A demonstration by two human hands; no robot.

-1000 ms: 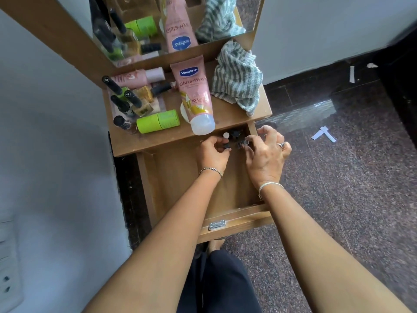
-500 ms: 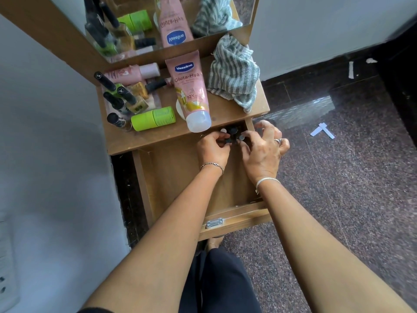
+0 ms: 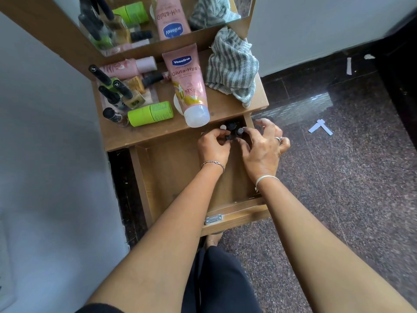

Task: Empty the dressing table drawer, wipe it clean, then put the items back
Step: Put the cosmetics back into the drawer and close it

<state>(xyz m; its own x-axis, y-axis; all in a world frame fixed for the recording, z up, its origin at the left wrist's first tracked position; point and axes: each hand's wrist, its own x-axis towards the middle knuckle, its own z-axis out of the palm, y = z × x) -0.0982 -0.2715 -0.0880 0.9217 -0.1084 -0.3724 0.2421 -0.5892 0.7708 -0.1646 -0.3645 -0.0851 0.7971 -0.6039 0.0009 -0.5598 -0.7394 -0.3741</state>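
Observation:
The wooden drawer (image 3: 171, 177) of the dressing table stands pulled out, its floor mostly bare. In its far right corner sits a cluster of small dark-capped bottles (image 3: 232, 129). My left hand (image 3: 214, 147) and my right hand (image 3: 261, 147) are both in that corner, fingers curled around the bottles from either side. Which bottle each hand holds is hidden by the fingers. On the tabletop (image 3: 225, 107) above lie a pink Vaseline tube (image 3: 187, 84), a green tube (image 3: 150, 114), several nail polish bottles (image 3: 117, 91) and a striped grey cloth (image 3: 232, 66).
A mirror (image 3: 158, 19) stands at the back of the table. A white wall (image 3: 45, 154) runs close along the left. Dark speckled floor (image 3: 338, 177) lies to the right, with bits of white paper (image 3: 320, 128) on it. A metal handle (image 3: 213, 219) is on the drawer front.
Both hands have stayed at the far right corner of the drawer, their fingers shifting slightly around the small bottles. The view has tipped a little.

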